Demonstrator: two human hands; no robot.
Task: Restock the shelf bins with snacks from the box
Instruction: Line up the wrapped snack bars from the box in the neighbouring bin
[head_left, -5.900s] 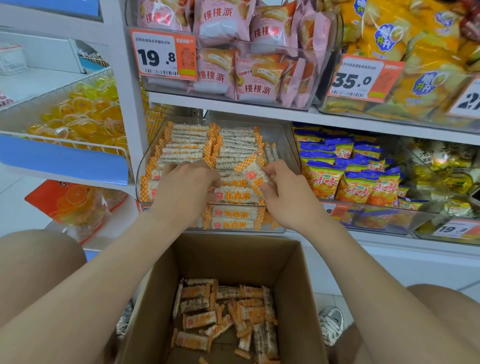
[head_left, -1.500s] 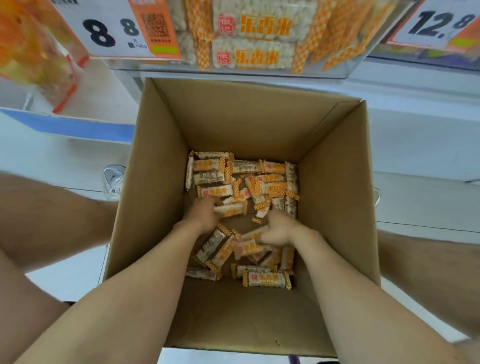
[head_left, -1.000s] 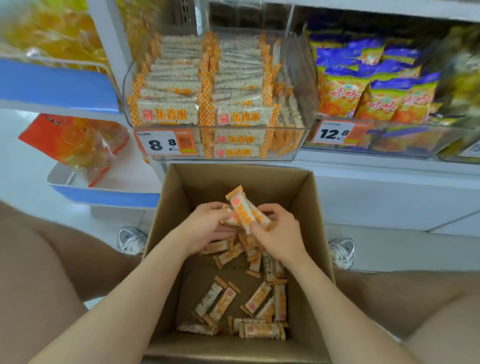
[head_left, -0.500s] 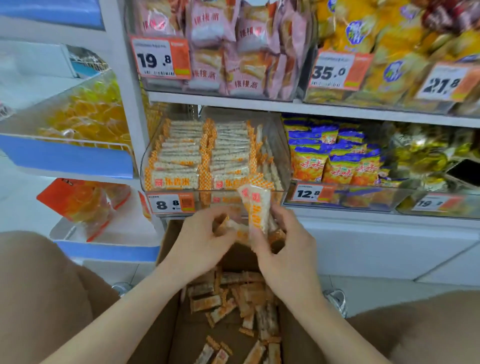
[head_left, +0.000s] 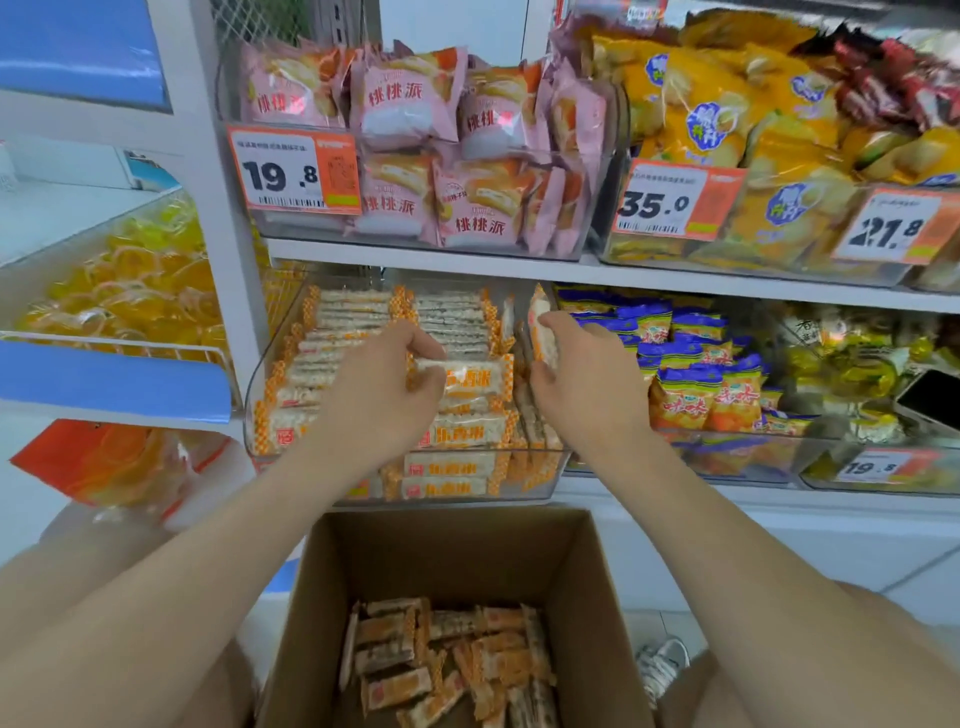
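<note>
The box (head_left: 452, 551) sits open at 6 o'clock, between the person's knees, with loose bars (head_left: 447, 660) lying jumbled on its bottom. Straight above it, at the centre of the view, the clear bin (head_left: 255, 387) stands on the lower shelf, filled with stacked bars (head_left: 343, 322) in two neat rows.

Both hands are over the bin. The left hand (head_left: 382, 400) is at its front, fingers curled and pinching a flat bar (head_left: 470, 376) that lies across the top of the right row. The right hand (head_left: 587, 384) is at the bin's 3 o'clock edge, fingers clamped on upright bars (head_left: 540, 325) held on end against the side wall.

At 12 o'clock, on the upper shelf, are pink packs (head_left: 410, 104) behind a 19.8 tag (head_left: 293, 171). Yellow packs (head_left: 717, 119) are at 1 o'clock. Blue-and-orange packs (head_left: 685, 384) fill the next bin at 3 o'clock. Jelly cups (head_left: 130, 280) are at 9 o'clock. A shoe (head_left: 662, 662) shows at 5 o'clock, just beside the box.
</note>
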